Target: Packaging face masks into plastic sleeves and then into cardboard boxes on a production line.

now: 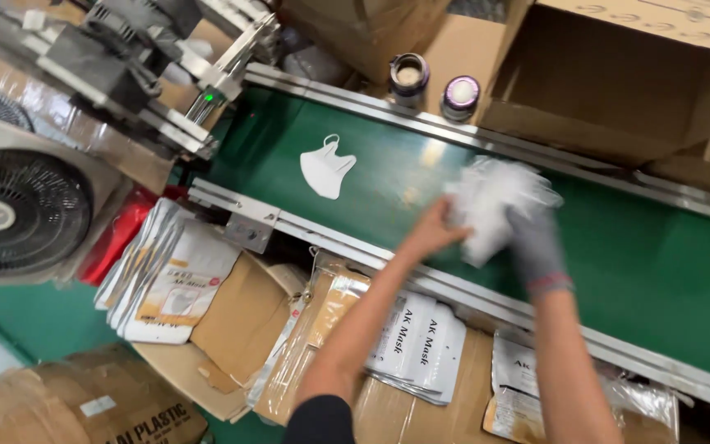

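Head view: both hands, left hand (433,230) bare and right hand (533,242) gloved, closed on a white mask stack (491,201) over the green conveyor belt (659,263), one loose mask (326,168) yet ungathered upstream, flat pouches (421,341) unfilled below

A conveyor belt (618,263) runs from ten o'clock to four o'clock. A single mask (326,168) lies on it toward eleven o'clock. Both hands, left hand (433,233) and right hand (536,242), meet at centre on a stack of masks (491,201) over the belt. Pouches (421,341) lie at six o'clock below the belt; more pouches (166,275) lie at eight o'clock. A fan (18,214) stands at nine o'clock, a carton (618,82) at one o'clock.
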